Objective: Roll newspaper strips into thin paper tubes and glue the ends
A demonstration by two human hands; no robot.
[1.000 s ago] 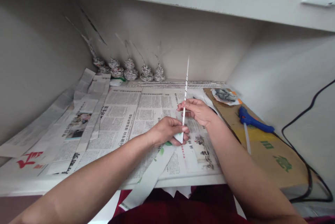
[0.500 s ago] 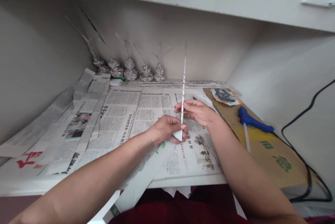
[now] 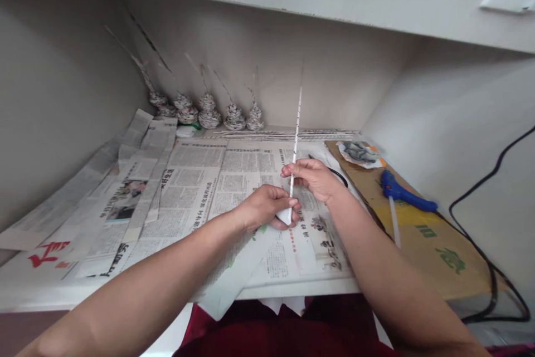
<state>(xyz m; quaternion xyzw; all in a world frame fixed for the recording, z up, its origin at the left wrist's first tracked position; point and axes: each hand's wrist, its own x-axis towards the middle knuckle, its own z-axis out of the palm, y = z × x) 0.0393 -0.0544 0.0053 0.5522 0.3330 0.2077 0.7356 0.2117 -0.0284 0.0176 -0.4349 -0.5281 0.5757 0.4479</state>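
Note:
A thin rolled paper tube point(image 3: 297, 128) stands nearly upright between my hands, leaning slightly right at its top. My left hand point(image 3: 267, 205) pinches its lower end, where the unrolled paper strip point(image 3: 234, 279) trails down over the table's front edge. Higher up, the fingers of my right hand point(image 3: 311, 177) close around the tube. Newspaper sheets point(image 3: 238, 173) lie spread under both hands. Along the back, a bundle of finished paper tubes point(image 3: 267, 135) rests flat on the table.
Several woven gourd-shaped paper pieces point(image 3: 209, 112) stand at the back left. Cut newspaper strips point(image 3: 137, 179) lie at left. On the right, cardboard point(image 3: 443, 240) bears a blue glue gun point(image 3: 405, 195) and a stained paper pad point(image 3: 360, 153). A black cable point(image 3: 493, 273) loops beside it.
The tube's top has tilted a little to the right. My right hand's fingers have closed in on the tube. The trailing strip's lower end has drawn up and shortened.

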